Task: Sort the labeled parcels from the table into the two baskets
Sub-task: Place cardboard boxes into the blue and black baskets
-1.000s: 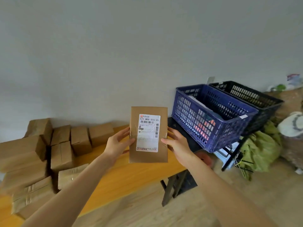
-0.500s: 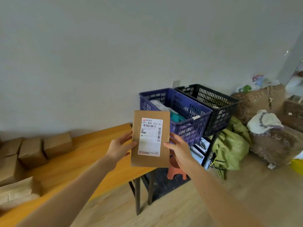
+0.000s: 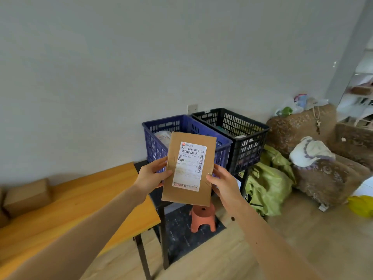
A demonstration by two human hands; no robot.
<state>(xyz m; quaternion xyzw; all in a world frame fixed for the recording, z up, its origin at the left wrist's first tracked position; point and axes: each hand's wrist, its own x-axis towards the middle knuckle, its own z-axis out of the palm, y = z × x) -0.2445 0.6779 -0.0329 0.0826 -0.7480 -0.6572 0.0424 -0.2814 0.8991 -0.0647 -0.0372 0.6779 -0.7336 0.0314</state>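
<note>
- Flat cardboard parcel (image 3: 188,197) is in the air past the end of the wooden table (image 3: 80,201), gripped by both hands.
- Left hand (image 3: 150,176) clamps its left edge and right hand (image 3: 224,183) its lower right edge. Each has the thumb on the front and the fingers behind.
- The long axis is near vertical, with the top leaning slightly right. The shipping label (image 3: 191,160) faces the camera and its top line reads 523 M88 D55-05.
- Key relation: the blue basket (image 3: 153,146) is straight behind the parcel, which covers part of its near rim. The black basket (image 3: 247,152) touches it on the right, on the right hand's side.
- My read: this is the label check before the drop. Blue needs a short push forward, black a reach to the right.
- 1 cardboard box (image 3: 26,196) shows at the table's far left.
</note>
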